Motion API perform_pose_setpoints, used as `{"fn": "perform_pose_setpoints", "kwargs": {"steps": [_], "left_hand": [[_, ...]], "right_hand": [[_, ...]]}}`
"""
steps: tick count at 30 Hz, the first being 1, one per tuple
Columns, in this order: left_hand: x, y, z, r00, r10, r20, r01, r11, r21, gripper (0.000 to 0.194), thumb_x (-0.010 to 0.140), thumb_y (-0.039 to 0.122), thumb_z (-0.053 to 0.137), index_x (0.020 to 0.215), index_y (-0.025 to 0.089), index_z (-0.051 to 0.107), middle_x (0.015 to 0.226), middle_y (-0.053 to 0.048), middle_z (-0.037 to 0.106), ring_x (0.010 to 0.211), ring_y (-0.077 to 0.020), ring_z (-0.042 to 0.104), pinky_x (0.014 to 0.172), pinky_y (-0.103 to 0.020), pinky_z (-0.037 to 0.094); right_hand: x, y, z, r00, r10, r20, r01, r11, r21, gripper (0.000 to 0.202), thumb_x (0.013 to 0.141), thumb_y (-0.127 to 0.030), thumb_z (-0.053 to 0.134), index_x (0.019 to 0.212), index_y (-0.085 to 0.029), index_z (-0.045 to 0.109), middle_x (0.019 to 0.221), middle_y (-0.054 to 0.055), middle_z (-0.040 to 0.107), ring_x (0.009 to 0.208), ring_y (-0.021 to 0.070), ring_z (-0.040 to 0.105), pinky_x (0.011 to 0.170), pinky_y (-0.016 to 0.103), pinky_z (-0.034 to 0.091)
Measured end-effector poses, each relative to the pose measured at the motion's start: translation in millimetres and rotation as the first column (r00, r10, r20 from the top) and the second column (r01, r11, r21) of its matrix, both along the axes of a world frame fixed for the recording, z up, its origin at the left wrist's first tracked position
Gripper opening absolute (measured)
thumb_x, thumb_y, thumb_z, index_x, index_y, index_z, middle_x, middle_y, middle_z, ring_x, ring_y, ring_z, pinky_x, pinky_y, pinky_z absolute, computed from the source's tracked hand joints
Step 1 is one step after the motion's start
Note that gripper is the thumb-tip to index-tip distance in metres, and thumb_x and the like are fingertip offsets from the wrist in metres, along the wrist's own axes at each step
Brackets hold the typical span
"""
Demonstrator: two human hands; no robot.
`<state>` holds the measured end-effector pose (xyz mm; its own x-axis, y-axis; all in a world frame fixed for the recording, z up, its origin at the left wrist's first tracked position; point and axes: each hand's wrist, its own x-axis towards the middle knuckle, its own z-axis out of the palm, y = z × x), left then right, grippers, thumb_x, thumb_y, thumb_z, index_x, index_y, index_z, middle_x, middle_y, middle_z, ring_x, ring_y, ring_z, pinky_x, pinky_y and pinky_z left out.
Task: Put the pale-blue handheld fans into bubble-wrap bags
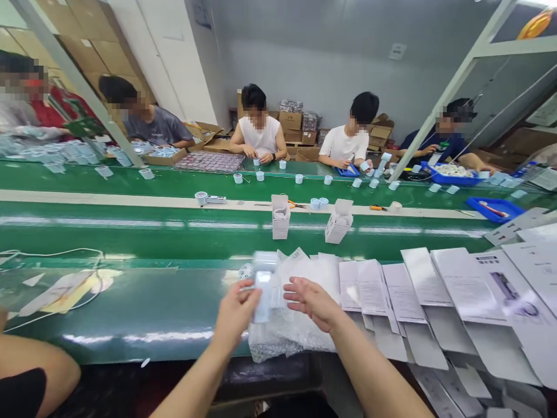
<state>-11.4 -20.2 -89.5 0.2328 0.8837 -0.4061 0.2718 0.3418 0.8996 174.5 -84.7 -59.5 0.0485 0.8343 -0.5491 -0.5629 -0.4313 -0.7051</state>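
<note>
1. Step, I'd judge: bagging. Left hand (237, 307): fingers clamped on one blurred pale-blue device (261, 299), above the left part of the bubble bags (296, 337) on the desk (174, 313).
2. Right hand (311, 302): fingers apart, nothing held.
3. Next move probably calls for right fingers opening a bag.
4. Counts: two open white boxes (281, 225), two small blue cups (319, 203); bags overlap, uncountable.

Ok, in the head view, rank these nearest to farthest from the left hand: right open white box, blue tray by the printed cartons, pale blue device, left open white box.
From the left hand:
1. Pale blue device, in its grip
2. Left open white box, ahead, slightly right
3. Right open white box, farther right
4. Blue tray, far right
</note>
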Motion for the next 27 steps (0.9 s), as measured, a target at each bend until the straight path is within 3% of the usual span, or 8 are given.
{"fn": "perform_pose_setpoints", "kwargs": {"steps": [3,5,7,10,12,16,22,27], "left_hand": [[56.5,-53.0,8.3,0.955,-0.21,0.209,0.209,0.978,0.028,0.047,0.074,0.058,0.053,0.099,0.018,0.043,0.083,-0.006,0.062,0.072,-0.0184,0.059,0.066,-0.032,0.05],[80.5,-72.1,3.6,0.939,-0.34,0.048,0.322,0.919,0.228,0.036,0.084,0.052,0.046,0.093,0.017,0.049,0.091,-0.008,0.06,0.085,-0.0196,0.057,0.077,-0.034,0.049],[95.4,-76.9,-6.3,0.838,-0.46,-0.292,0.543,0.747,0.384,0.03,0.081,0.04,0.054,0.099,0.016,0.054,0.107,-0.01,0.057,0.103,-0.0228,0.052,0.091,-0.037,0.044],[110.7,-69.5,-22.7,0.564,-0.535,-0.629,0.805,0.525,0.276,0.028,0.079,0.016,0.054,0.106,0.01,0.058,0.115,-0.015,0.055,0.112,-0.029,0.046,0.098,-0.042,0.036],[118.9,-62.7,-30.3,0.515,-0.54,-0.665,0.816,0.547,0.188,0.026,0.085,0.01,0.04,0.1,0.007,0.062,0.106,-0.018,0.059,0.107,-0.0307,0.051,0.096,-0.044,0.037],[128.2,-52.3,-32.8,0.588,-0.516,-0.623,0.72,0.684,0.114,0.035,0.087,0.01,0.038,0.116,0.005,0.058,0.116,-0.018,0.06,0.112,-0.0294,0.053,0.099,-0.04,0.036],[128.3,-47.9,-15.1,0.763,-0.517,-0.388,0.582,0.81,0.065,0.023,0.078,0.014,0.042,0.087,0.011,0.063,0.094,-0.01,0.066,0.094,-0.023,0.06,0.085,-0.032,0.043],[123.6,-51.1,-4.7,0.889,-0.452,-0.074,0.454,0.891,0.016,0.022,0.069,0.031,0.047,0.079,0.014,0.055,0.075,-0.005,0.06,0.075,-0.0181,0.057,0.071,-0.03,0.045]], "right_hand": [[9.8,-24.3,-2.0,0.97,-0.226,-0.085,0.231,0.971,0.056,0.06,0.058,-0.051,0.081,0.097,-0.013,0.058,0.096,0.01,0.065,0.09,0.0224,0.063,0.073,0.033,0.053],[35.3,-50.1,3.0,0.912,-0.41,-0.033,0.411,0.91,0.048,0.057,0.058,-0.05,0.081,0.096,-0.014,0.058,0.092,0.009,0.065,0.086,0.0227,0.063,0.067,0.034,0.054],[66.8,-82.2,10.3,0.866,-0.499,0.015,0.499,0.866,0.034,0.055,0.062,-0.051,0.078,0.099,-0.015,0.059,0.095,0.008,0.064,0.083,0.021,0.062,0.06,0.032,0.054],[101.7,-128.1,15.6,0.88,-0.475,0.001,0.474,0.879,-0.059,0.054,0.07,-0.057,0.07,0.098,-0.013,0.059,0.088,0.01,0.063,0.067,0.0168,0.06,0.05,0.028,0.052],[108.4,-148.6,11.6,0.912,-0.407,-0.044,0.399,0.908,-0.126,0.055,0.071,-0.058,0.068,0.098,-0.012,0.058,0.08,0.01,0.062,0.056,0.0142,0.056,0.046,0.027,0.05],[96.5,-157.8,-5.9,0.958,-0.235,-0.164,0.228,0.972,-0.061,0.05,0.069,-0.042,0.076,0.103,-0.015,0.051,0.084,0.008,0.061,0.071,0.0188,0.061,0.048,0.029,0.052],[94.6,-119.5,-23.7,0.949,0.092,-0.303,-0.076,0.995,0.062,0.065,0.067,-0.036,0.077,0.12,-0.017,0.044,0.095,0.009,0.059,0.073,0.0192,0.062,0.048,0.029,0.053],[107.7,-86.0,-31.3,0.946,0.242,-0.217,-0.23,0.97,0.083,0.072,0.065,-0.038,0.077,0.125,-0.018,0.042,0.092,0.009,0.059,0.07,0.0197,0.063,0.046,0.027,0.051]]}}
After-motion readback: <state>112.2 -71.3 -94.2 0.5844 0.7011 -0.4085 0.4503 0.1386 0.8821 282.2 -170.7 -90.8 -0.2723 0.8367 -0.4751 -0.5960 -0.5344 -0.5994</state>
